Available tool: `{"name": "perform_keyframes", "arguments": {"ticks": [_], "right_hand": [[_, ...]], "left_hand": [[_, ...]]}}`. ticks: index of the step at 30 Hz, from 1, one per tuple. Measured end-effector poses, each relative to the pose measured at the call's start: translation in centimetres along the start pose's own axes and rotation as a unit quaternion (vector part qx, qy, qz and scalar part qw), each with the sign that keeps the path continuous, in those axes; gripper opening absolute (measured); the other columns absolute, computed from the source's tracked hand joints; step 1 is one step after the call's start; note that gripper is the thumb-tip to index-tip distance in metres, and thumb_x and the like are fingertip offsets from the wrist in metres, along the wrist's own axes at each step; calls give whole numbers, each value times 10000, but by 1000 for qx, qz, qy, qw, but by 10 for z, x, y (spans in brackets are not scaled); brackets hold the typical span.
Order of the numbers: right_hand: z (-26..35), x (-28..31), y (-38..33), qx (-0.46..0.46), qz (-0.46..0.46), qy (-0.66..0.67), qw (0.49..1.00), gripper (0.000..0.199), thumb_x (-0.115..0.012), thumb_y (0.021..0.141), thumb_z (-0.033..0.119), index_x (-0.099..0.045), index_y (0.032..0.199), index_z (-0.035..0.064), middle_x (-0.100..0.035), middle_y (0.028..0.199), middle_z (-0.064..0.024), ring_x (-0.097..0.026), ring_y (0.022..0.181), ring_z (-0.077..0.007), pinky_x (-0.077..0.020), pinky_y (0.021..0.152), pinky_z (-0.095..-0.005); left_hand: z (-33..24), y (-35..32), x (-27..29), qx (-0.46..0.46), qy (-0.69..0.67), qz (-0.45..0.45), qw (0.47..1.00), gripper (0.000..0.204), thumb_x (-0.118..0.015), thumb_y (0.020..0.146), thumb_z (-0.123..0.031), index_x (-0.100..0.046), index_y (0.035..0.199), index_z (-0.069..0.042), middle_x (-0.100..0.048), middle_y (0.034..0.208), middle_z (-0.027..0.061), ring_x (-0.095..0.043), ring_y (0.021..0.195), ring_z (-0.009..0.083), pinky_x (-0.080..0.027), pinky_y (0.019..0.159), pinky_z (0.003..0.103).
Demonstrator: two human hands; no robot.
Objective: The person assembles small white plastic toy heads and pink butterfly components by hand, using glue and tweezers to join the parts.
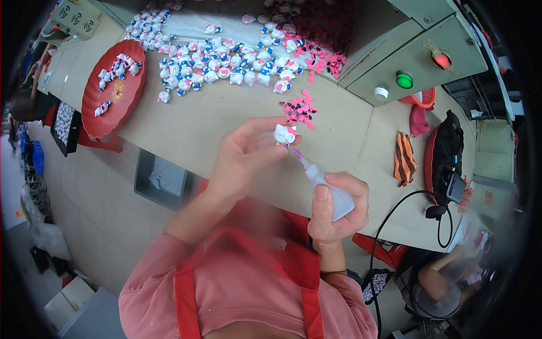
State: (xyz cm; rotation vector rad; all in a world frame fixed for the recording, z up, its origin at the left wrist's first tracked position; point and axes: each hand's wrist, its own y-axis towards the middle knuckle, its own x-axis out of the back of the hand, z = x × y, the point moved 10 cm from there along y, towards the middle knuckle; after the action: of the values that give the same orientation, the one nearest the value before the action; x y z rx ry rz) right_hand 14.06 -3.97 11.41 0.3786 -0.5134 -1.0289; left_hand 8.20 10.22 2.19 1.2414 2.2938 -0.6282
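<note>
Between the thumb and fingers of my left hand (240, 155) is a small white cat-like figurine (285, 134) with pink and blue parts. My right hand (341, 209) is wrapped round a translucent white squeeze bottle (334, 195). The bottle's thin purple-pink nozzle (299, 155) points up and left, its tip at or close to the figurine's lower part; I cannot tell whether they touch. Just beyond the figurine lies a small heap of flat pink and black pieces (299, 110) on the table. Many similar white, blue and pink figurines (220, 61) lie spread farther back.
On the left, a red scalloped plate (93, 85) holds several figurines. A metal cabinet (361, 68) with a green button stands at the back right. A striped orange cloth (404, 158), a black bag (443, 147) and a black cable (389, 212) are on the right, near another person (440, 282).
</note>
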Motion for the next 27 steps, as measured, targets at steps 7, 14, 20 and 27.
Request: {"name": "perform_keyframes", "arguments": {"ticks": [7,14,20,27], "right_hand": [[0,2,1,5,-10,-5,1000,226,-585,652,-83,-533,863,-20,-563,626,-100,-534,486,-161,-398,446,-238],[-10,6,-2,-27,-23,13,999,211,-579,656,-82,-533,853,-19,-566,629,-98,-535,488,-151,-401,452,-233],[-10,10,-3,-30,-23,-6,999,194,-581,662,-74,-536,842,-16,-568,628,-96,-534,486,-142,-401,454,-228],[-11,7,-4,-51,-19,9,998,182,-596,669,-49,-545,838,-7,-593,661,-92,-556,515,-127,-416,475,-219]], "left_hand": [[7,1,-3,29,-50,15,998,398,-593,779,50,-486,1161,23,-571,1066,119,-567,1033,283,-451,897,352],[9,2,-3,41,-66,24,997,396,-591,788,29,-486,1169,16,-589,1043,124,-571,1028,283,-449,911,364],[9,2,-3,38,-71,30,996,372,-571,796,35,-510,1161,-8,-596,1026,90,-574,1020,254,-448,868,318],[6,0,-2,36,-44,10,998,379,-571,790,47,-510,1161,1,-608,1010,115,-588,992,230,-449,868,303]]}}
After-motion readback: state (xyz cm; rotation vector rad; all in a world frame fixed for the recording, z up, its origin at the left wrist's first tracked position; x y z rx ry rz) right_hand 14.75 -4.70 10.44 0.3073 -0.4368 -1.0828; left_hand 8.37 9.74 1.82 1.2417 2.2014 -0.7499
